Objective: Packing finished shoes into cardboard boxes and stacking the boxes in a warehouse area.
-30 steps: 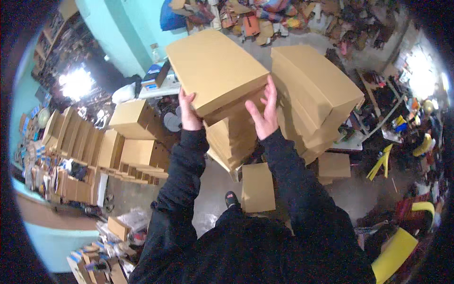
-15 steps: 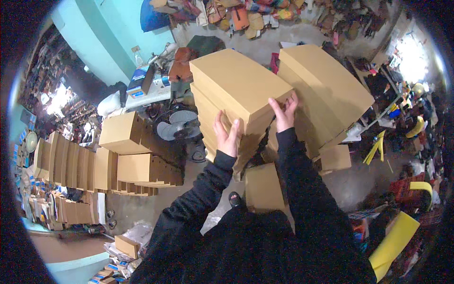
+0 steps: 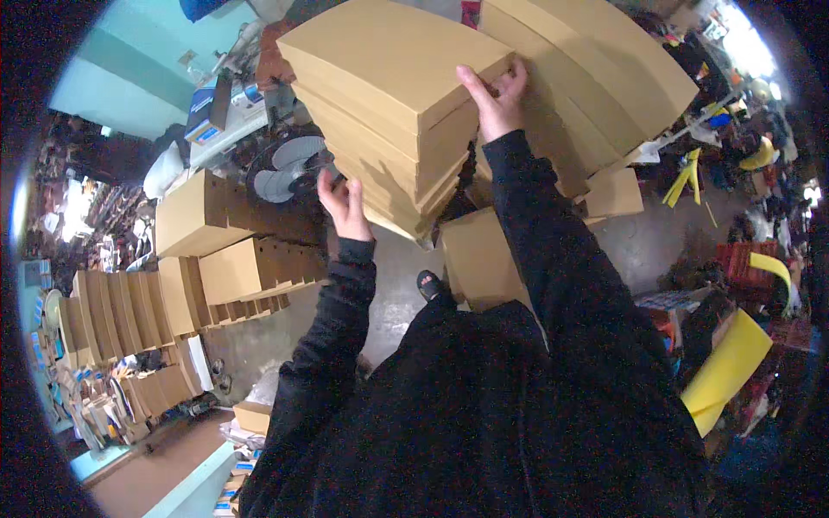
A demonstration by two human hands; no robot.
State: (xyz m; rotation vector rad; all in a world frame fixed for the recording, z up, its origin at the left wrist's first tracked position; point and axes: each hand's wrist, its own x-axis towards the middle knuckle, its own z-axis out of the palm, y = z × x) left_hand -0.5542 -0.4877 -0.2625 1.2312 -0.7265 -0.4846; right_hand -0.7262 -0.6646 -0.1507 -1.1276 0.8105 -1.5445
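A tall stack of brown cardboard boxes (image 3: 380, 147) stands in front of me, with a lidded box (image 3: 397, 52) on top. My right hand (image 3: 499, 97) grips the top box at its near right edge, thumb toward me and fingers curled round the side. Apart from the stack, my left hand (image 3: 347, 205) hangs low beside its left face, thumb and fingers spread, holding nothing. Its shadow falls on the lower boxes. To the right rises a second stack of brown boxes (image 3: 596, 69).
A brown box (image 3: 484, 259) lies on the floor near my foot. Many boxes (image 3: 121, 311) are stacked on the left, with a fan (image 3: 289, 168) behind them. A blue and white box (image 3: 207, 108) sits on a table. Yellow strips (image 3: 730, 371) hang at right.
My left hand has come off the stack and moved down and left. My right hand stays at the top box's edge. The view has tilted, so the stacks appear higher.
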